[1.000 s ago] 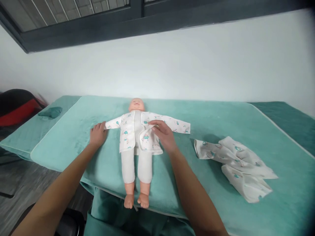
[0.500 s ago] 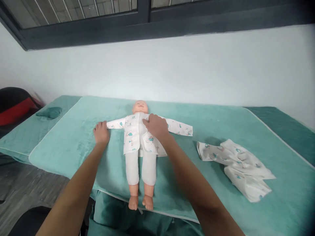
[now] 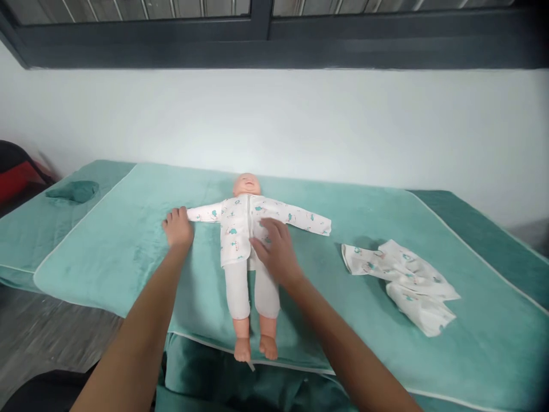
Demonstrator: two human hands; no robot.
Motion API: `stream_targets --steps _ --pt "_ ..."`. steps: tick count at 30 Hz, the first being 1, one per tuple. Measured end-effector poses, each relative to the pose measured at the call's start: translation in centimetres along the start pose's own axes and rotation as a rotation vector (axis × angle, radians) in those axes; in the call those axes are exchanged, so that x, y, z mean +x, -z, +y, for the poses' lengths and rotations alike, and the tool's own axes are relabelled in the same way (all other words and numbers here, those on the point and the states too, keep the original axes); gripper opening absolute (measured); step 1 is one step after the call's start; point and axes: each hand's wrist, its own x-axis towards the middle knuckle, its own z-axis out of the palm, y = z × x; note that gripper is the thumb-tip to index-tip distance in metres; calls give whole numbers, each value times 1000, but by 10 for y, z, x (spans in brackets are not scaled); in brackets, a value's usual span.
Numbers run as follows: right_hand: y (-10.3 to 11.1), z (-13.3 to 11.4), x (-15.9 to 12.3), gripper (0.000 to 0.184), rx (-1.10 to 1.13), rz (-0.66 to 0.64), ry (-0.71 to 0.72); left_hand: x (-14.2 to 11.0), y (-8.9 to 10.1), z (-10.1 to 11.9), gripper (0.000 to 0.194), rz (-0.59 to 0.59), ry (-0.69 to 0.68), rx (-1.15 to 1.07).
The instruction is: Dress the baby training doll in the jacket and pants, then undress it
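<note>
A baby doll (image 3: 246, 185) lies on its back on a teal padded mat (image 3: 128, 252), its arms spread out. It wears a white printed shirt (image 3: 235, 226) and white leggings (image 3: 237, 289). My left hand (image 3: 177, 228) rests on the mat at the end of the doll's left-side sleeve, fingers curled and touching the cuff. My right hand (image 3: 274, 249) lies flat with fingers stretched over the lower right flap of the shirt, pressing it onto the doll's belly. The shirt front is closed over the chest.
A crumpled white printed garment (image 3: 403, 277) lies on the mat to the right. A small dark green cloth (image 3: 72, 190) sits at the far left. A darker green cover (image 3: 480, 229) shows at the right, a white wall behind, and the mat's front edge by the doll's feet.
My right hand folded the shirt's open right flap across the doll's chest, then slid down to the belly. My left hand stayed at the sleeve cuff. The view shifted slightly.
</note>
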Motion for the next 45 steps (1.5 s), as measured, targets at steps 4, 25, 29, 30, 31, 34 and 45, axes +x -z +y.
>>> stream_targets --steps 4,25,29,30,31,34,45 --pt "12 -5 -52 30 -169 25 -1 3 -2 0 47 11 20 -19" --pt "59 143 -2 53 -381 259 -631 7 1 -10 62 17 185 -284" --pt "60 180 13 39 -412 90 -712 9 -4 -12 60 76 255 -279" --pt "59 186 17 38 -397 93 -695 10 -6 -13 59 84 256 -276" --pt "58 190 21 38 -380 108 -683 10 -7 -13 57 89 247 -273" --pt "57 204 30 38 -340 167 -718 11 -11 -14 52 112 223 -278" --pt "54 157 11 35 -41 339 -377 3 0 -14 48 295 232 -440"
